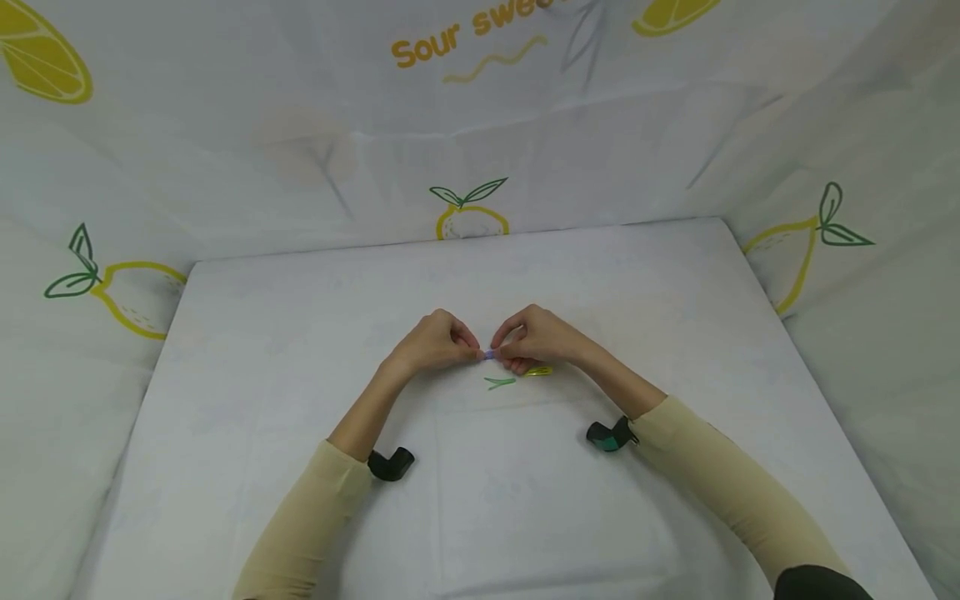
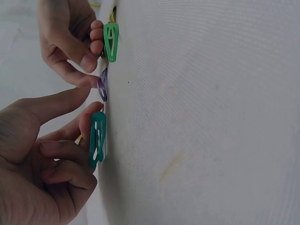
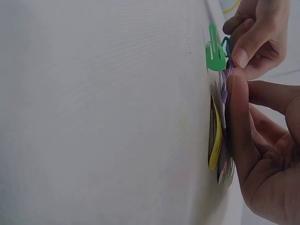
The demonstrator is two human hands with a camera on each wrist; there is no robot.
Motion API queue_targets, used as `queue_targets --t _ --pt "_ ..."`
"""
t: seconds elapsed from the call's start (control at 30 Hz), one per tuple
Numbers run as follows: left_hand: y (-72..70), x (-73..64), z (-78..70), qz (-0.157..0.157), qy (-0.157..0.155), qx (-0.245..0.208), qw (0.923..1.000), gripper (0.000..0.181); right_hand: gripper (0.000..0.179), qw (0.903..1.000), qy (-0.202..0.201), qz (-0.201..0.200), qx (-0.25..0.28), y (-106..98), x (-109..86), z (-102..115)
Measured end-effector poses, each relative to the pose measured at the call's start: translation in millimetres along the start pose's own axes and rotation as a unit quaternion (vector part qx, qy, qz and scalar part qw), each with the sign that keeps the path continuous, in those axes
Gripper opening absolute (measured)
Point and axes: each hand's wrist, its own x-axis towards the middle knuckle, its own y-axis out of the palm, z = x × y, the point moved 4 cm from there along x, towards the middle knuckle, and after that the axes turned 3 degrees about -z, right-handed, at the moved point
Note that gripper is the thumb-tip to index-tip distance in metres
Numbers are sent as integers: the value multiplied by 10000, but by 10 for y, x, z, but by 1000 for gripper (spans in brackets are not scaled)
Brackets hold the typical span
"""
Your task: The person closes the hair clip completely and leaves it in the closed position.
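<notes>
A small purple snap hair clip (image 1: 489,355) sits between the two hands over the middle of the table. My left hand (image 1: 441,342) pinches its left end between thumb and finger. My right hand (image 1: 542,335) pinches the other end, fingertips partly covering it. A green hair clip (image 1: 500,383) lies spread apart just nearer than the hands. Beside the right hand's lower fingers is a yellow hair clip (image 1: 538,372). In the left wrist view a teal hair clip (image 2: 97,138) appears beside the left fingers; whether they touch it I cannot tell.
A pale greyish clip (image 3: 226,171) shows behind the yellow one in the right wrist view. White cloth covers the table (image 1: 300,333), and lemon-printed curtains (image 1: 262,183) hang at its back and sides. Dark wrist cameras (image 1: 392,465) sit by both cuffs.
</notes>
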Motion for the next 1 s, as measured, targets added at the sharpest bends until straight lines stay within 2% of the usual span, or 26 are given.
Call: queue_targets --t 0.27,1.0 --pt "-1 17 47 169 1 -191 9997 18 17 10000 6 71 -42 -1 -3 18" --pt "-4 77 127 204 -2 -424 9989 19 13 9998 -185 -93 18 -23 -29 23"
